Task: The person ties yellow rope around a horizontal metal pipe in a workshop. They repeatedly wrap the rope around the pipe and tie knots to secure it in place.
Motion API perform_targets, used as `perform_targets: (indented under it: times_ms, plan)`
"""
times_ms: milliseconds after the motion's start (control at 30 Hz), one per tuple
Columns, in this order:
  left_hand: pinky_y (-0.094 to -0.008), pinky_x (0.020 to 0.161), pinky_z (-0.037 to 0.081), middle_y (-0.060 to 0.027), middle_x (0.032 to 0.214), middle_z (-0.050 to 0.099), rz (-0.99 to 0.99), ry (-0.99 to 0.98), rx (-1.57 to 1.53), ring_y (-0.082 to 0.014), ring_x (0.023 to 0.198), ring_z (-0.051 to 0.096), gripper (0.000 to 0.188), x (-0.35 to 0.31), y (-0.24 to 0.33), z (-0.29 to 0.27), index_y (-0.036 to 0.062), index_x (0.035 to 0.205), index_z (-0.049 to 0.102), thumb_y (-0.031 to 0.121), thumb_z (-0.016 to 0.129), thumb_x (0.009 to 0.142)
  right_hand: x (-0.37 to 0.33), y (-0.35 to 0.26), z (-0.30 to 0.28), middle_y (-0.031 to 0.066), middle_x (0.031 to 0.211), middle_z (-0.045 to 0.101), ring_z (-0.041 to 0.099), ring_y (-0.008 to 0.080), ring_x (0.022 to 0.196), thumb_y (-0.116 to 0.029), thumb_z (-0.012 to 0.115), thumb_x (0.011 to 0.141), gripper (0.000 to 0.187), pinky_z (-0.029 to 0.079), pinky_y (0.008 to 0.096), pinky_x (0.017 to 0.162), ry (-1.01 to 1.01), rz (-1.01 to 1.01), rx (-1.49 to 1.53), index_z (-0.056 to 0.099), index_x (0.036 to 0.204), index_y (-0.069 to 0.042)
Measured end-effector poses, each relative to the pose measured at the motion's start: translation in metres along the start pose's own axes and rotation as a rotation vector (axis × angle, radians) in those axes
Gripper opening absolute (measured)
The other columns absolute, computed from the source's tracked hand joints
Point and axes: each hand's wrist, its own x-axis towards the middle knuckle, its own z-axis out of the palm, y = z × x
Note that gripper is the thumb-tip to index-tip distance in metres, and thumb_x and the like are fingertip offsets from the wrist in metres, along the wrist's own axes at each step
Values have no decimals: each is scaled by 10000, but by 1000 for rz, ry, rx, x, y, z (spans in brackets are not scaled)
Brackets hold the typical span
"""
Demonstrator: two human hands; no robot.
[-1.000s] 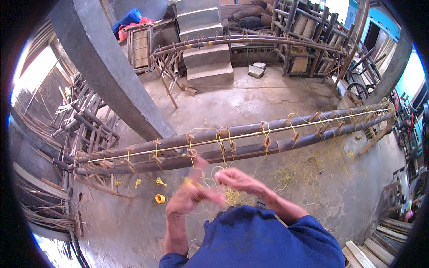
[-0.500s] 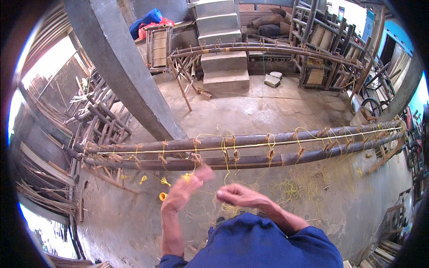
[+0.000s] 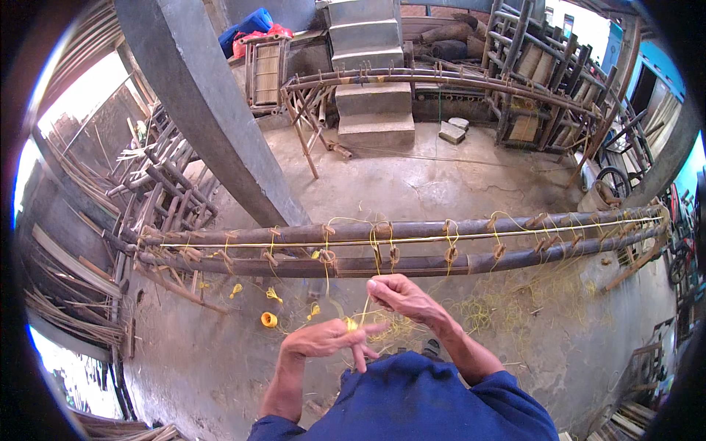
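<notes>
My right hand (image 3: 401, 296) is closed in a pinch on a yellow cord (image 3: 365, 307), just in front of the near pole (image 3: 434, 265) of a long pole frame. The cord runs from that pinch down to my left hand (image 3: 327, 339). A small yellow cord bundle (image 3: 351, 324) sits at the left thumb and index finger, and appears gripped there. The other left fingers are spread and blurred by motion. Short wooden pegs (image 3: 393, 254) line both poles, with yellow cord looped round several of them. Pale yellow strands stretch lengthwise between the poles.
A yellow ring-shaped roll (image 3: 269, 320) and loose tangled cord (image 3: 478, 314) lie on the concrete floor. A grey pillar (image 3: 220, 117) slants behind the frame. Farther back stand a second pegged frame (image 3: 441, 79) and concrete steps (image 3: 375, 128). Stacked bamboo pieces (image 3: 165, 184) fill the left side.
My left hand has dropped away from the near pole, toward my body and slightly right, with its fingers spreading. My right hand has risen toward the pole, drawing the cord up.
</notes>
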Motion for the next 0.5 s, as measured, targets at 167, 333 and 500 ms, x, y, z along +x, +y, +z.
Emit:
perform_targets:
  times_ms: [167, 333, 500]
  plan:
    - [-389, 1112, 290, -100, 1511, 325, 199, 588, -492, -299, 1365, 334, 487, 13, 14, -9, 71, 1406, 378, 370, 362, 1022, -16, 34, 23, -80, 713, 407, 366, 43, 666, -364, 426, 1019, 382, 328, 236, 572, -95, 85, -5, 504, 780, -76]
    - [-329, 1038, 358, -129, 1366, 522, -164, -262, -71, -208, 1275, 468, 456, 1, -14, -5, 61, 1340, 509, 353, 411, 1005, 6, -16, 6, -89, 679, 353, 317, 26, 637, -318, 455, 1014, 364, 276, 222, 541, 11, 56, -61, 461, 732, -88]
    - [-329, 1042, 363, -133, 1440, 426, 320, 413, -928, -219, 1318, 406, 413, 12, 25, -12, 47, 1159, 656, 326, 385, 1020, -16, 35, 26, -73, 686, 380, 334, 51, 648, -320, 446, 1018, 383, 314, 252, 551, -35, 60, 11, 473, 740, -58]
